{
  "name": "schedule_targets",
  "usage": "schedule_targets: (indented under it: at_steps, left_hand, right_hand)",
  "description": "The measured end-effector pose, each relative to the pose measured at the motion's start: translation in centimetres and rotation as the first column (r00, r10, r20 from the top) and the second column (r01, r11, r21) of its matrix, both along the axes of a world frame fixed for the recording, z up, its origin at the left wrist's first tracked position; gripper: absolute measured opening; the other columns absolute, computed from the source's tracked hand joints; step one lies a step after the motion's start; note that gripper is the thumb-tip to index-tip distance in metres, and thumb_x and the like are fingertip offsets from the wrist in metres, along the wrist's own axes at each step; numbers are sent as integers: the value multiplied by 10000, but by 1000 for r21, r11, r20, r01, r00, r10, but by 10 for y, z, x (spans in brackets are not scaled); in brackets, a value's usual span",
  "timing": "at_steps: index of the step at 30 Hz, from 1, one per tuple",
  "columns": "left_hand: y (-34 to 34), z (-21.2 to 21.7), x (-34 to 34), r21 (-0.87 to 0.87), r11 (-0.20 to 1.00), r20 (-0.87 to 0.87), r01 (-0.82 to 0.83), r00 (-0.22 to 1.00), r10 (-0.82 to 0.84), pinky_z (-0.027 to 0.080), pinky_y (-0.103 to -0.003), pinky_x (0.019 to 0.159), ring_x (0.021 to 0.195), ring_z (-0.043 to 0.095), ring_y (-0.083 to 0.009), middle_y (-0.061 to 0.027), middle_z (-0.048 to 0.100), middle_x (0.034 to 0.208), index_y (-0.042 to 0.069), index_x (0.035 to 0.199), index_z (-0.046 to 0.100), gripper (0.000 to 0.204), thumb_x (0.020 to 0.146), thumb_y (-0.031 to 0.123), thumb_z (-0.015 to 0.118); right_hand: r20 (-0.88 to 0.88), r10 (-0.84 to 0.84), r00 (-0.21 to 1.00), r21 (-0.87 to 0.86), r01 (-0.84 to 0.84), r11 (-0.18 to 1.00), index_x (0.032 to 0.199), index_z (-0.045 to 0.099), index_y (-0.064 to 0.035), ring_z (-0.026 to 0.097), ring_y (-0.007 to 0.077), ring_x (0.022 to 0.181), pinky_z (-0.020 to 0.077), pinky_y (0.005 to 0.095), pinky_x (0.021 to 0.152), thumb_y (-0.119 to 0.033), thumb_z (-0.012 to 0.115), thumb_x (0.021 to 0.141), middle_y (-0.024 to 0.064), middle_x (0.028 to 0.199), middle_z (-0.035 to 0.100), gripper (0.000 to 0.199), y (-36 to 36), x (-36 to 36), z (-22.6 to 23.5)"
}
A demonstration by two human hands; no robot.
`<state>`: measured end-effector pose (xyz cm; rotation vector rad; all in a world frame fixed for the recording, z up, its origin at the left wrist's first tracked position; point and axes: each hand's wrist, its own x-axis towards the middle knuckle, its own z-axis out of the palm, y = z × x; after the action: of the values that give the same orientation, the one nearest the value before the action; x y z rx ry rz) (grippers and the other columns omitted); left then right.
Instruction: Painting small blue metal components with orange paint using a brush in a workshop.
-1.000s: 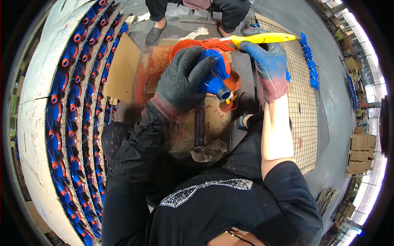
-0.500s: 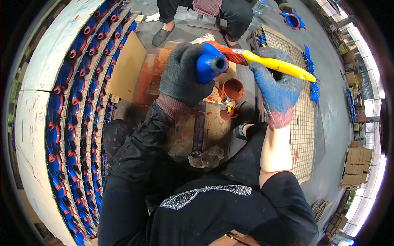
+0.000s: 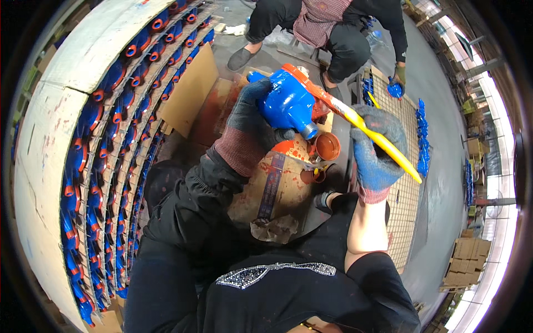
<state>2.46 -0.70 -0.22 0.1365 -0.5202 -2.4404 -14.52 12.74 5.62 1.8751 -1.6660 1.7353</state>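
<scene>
My left hand (image 3: 247, 119), in a dark grey glove, is wrapped round a shiny blue cast body with pipe ends (image 3: 286, 102), like a water meter housing. It is held up in front of me, one threaded end tilted down toward me. Gripped in my gloved right hand (image 3: 380, 147) is a paintbrush with a yellow handle (image 3: 391, 151). Its red-smeared head reaches the far rim of the blue body, where red paint shows. Below them stands a cup of red paint (image 3: 327, 146), with a smaller pot (image 3: 312, 176) holding something yellow beside it.
At left, stacked boards (image 3: 53, 141) carry rows of blue bodies with red ends (image 3: 91, 161). Paint-spattered cardboard (image 3: 244, 197) lies below my hands. Opposite sits another person (image 3: 347, 44), one gloved hand at a blue part (image 3: 395, 89) by the wire mesh rack (image 3: 401, 222).
The blue body has turned so more of its side shows, and the brush handle now slants more steeply downward. The other person's hand and blue part have come down beside the mesh rack.
</scene>
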Motion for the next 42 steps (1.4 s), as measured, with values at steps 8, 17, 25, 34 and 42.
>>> schedule_targets:
  at_steps: [8,17,25,34,42]
  left_hand:
    - [-10,0,19,1,1000,-158,24,987,-24,533,-451,933,1099,617,-262,-117,605,1236,86,1333,482,580,914,475,578]
    - [-13,-19,11,-450,876,403,-172,837,371,585,-394,740,946,653,-212,-91,615,1078,34,1231,551,573,807,370,742]
    - [13,-13,7,-921,-51,96,386,354,930,520,-466,832,969,594,-369,-178,551,1070,106,1272,516,710,648,271,811]
    - [8,-15,12,-931,-34,126,362,408,904,536,-441,806,946,631,-348,-189,602,1053,66,1269,536,693,661,280,789]
    - [5,1,24,-612,789,496,61,806,323,528,-276,854,990,638,-156,-94,643,1150,-8,1312,528,655,790,307,765]
  right_hand:
    - [101,123,987,-37,-120,992,952,625,-29,668,248,909,531,355,825,120,691,727,159,986,688,278,-3,-1,1]
    - [299,-52,953,0,55,998,1048,642,6,652,153,869,548,276,776,101,734,761,108,1019,688,316,-13,2,1]
    - [244,-31,969,98,7,995,1026,677,-5,647,125,892,524,246,798,28,753,784,79,1022,691,255,-28,-6,-13]
    - [125,-10,992,180,-12,984,994,700,-17,655,144,902,527,274,806,31,761,759,78,1013,700,248,-22,-11,-16]
    - [406,41,913,86,-83,993,1020,665,-7,647,158,909,538,261,773,100,723,750,90,1034,675,296,-18,-17,-14]
